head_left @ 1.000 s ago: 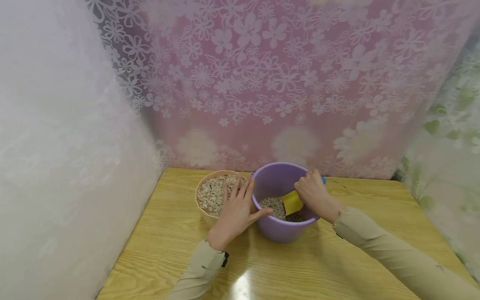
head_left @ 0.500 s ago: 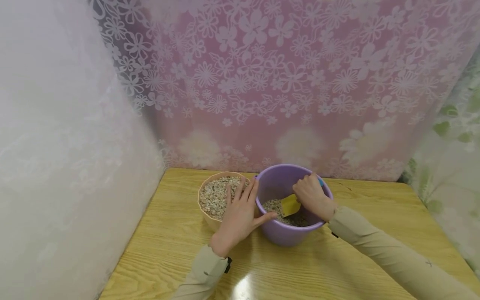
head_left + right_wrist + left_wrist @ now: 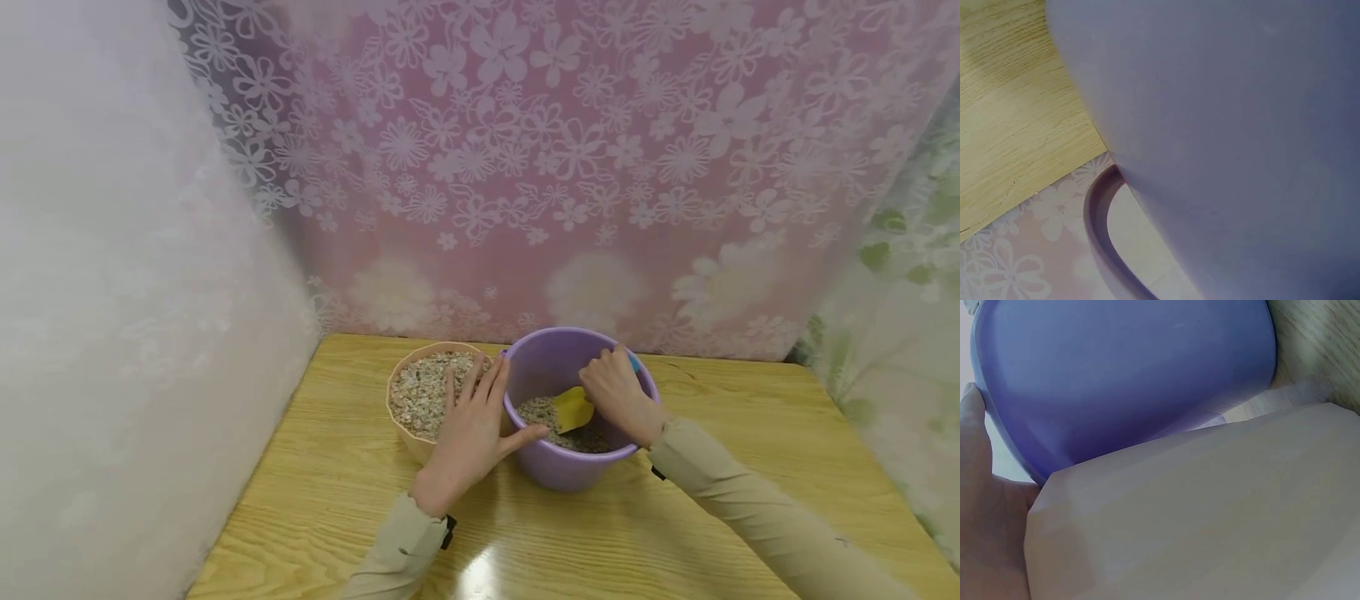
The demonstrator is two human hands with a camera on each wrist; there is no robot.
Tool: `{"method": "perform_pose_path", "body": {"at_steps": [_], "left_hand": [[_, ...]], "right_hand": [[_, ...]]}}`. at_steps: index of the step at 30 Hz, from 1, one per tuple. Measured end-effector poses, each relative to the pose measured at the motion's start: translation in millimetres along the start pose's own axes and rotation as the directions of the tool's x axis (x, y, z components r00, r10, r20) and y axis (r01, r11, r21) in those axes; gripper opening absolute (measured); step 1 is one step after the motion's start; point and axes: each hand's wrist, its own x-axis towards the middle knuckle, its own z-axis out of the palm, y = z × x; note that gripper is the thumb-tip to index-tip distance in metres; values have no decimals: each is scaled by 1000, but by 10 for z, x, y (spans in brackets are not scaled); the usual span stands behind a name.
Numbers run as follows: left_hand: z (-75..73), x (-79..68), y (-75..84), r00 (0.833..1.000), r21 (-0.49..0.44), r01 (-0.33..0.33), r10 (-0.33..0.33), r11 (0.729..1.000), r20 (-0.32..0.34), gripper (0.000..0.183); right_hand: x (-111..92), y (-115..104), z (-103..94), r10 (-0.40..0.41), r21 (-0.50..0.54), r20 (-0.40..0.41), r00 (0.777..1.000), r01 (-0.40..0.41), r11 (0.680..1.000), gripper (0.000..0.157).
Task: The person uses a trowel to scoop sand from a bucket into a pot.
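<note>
In the head view my right hand (image 3: 618, 396) is curled round the handle of a yellow scoop (image 3: 574, 409), with a bit of blue showing at the fist's far side. The scoop's blade dips into speckled granules (image 3: 536, 410) inside a purple bucket (image 3: 558, 471). My left hand (image 3: 468, 437) lies with fingers straight and spread over the edge of a peach tub (image 3: 408, 442), its thumb reaching onto the bucket's rim. Pale granules fill the tub close to its rim. In the left wrist view that thumb (image 3: 972, 425) touches the bucket rim.
Tub and bucket stand side by side on a wooden table (image 3: 330, 500), near its back edge. A pink flowered curtain (image 3: 487, 192) hangs right behind. Pale sheeting (image 3: 150, 292) closes off the left. The bucket's curved handle (image 3: 1100, 219) hangs out in the right wrist view.
My right hand has moved a little to the left inside the bucket, and the scoop has gone with it into the granules. My left hand keeps its place on the tub and bucket rim.
</note>
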Motion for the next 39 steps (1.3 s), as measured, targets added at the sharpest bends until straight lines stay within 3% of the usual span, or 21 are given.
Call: {"method": "perform_pose_path", "body": {"at_steps": [6,12,16,24,32,39], "left_hand": [[-13,-5,-1,1000,8,1,-1,1000,-3,107],[-17,-4,-2,1000,31,4,-4,1000,0,107],[-18,-1,-3,1000,27,11,-11,1000,8,106],[-18,12,13,1000,10,16,-16,1000,12,106],[-8,22,14,1000,20,11,-11,1000,-11,105],[-7,23,9,1000,8,13,-13,1000,2,106]], "right_hand": [[39,-37,16,19,90,-9,1000,-18,996,42],[81,-46,30,14,115,-19,1000,-12,993,39],[101,-37,36,-54,148,-90,994,67,987,38],[121,11,69,-207,88,-187,960,226,970,41],[111,61,53,-267,145,-190,945,296,944,43],[51,116,-27,-227,335,-115,967,253,908,35]]}}
